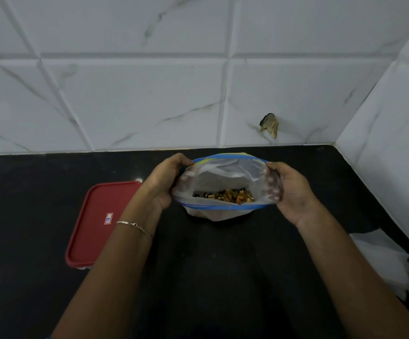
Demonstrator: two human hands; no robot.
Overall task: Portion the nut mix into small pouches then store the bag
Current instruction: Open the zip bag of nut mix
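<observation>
At the centre of the frame a clear plastic bag (225,189) with a blue zip strip along its mouth stands on the black surface (210,265), held wide open between two bare hands. The left hand (164,184) has its grip closed on the left end of the bag's mouth, thumb over the rim at the top and fingers curled behind the plastic. The right hand (289,189) has its grip closed on the right end of the mouth, its fingertips showing through the clear film. Both hands pull the opening apart into a broad oval, so the view goes straight down inside.

The nut mix (227,196) lies in a low heap at the bottom of the bag: yellow, orange and brown pieces with a few dark ones at its left side. It fills only a small part of the bag.

A thin silver bracelet (135,226) circles the left wrist. In the left middle of the frame a red rectangular lid (93,228) with a small label lies flat on the surface, partly covered by the left forearm; whether a container sits beneath it I cannot tell. At the lower right edge some crumpled white material (391,265) rests on the surface. White marbled wall tiles (149,94) fill the upper half of the frame, and a chipped hole (269,124) shows in one tile at right of centre.
</observation>
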